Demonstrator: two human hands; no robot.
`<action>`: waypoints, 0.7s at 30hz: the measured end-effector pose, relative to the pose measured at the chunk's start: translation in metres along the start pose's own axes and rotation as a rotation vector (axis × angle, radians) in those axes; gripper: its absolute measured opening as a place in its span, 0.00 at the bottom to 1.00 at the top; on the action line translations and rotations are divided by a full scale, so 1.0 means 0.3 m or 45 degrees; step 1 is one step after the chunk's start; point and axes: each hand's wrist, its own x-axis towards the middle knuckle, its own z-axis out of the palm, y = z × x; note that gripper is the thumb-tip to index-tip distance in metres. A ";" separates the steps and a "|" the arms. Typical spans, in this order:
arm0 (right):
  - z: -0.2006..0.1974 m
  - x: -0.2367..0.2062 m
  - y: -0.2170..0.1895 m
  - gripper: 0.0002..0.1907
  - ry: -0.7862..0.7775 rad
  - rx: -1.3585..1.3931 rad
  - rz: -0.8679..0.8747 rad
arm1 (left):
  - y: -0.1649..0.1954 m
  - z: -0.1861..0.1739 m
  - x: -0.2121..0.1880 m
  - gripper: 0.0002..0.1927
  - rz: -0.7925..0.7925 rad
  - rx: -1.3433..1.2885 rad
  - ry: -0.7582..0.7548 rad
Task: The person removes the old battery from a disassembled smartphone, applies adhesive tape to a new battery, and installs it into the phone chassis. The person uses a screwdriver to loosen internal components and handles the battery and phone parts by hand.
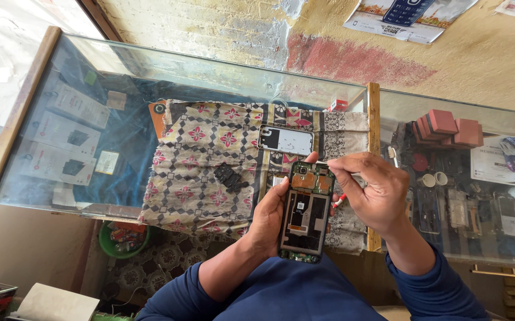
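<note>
an opened phone [305, 209], back cover off, stands lengthwise above the patterned cloth, its copper-coloured shields and dark inner plates facing up. a thin tool [339, 201] with a red-and-white handle sits tilted just beside its upper right edge.

Both forearms come up from the bottom of the view in dark blue sleeves, the left one pushed back near the elbow, the right one reaching to just short of the wrist. The left hand [267, 214] is cupped with its back partly toward the camera, fingers curled around from the left and a fingertip showing at the top. The right hand [371, 191] sits higher and to the right, wrist bent, thumb and forefinger pinched together and pointing left; the remaining fingers seem folded into the palm, though they are mostly hidden.
</note>
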 end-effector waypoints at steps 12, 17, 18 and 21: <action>0.000 -0.044 0.028 0.09 0.009 -0.130 -0.080 | 0.003 0.007 -0.004 0.31 0.027 -0.009 -0.022; 0.024 -0.043 0.063 0.11 0.034 -0.464 -0.481 | 0.001 0.003 0.000 0.31 0.004 -0.127 0.074; 0.016 -0.049 0.059 0.12 0.007 -0.549 -0.605 | -0.002 -0.001 0.000 0.31 -0.002 -0.171 0.122; 0.007 -0.047 0.045 0.14 -0.043 -0.687 -0.778 | -0.014 -0.020 -0.004 0.30 -0.019 0.002 0.180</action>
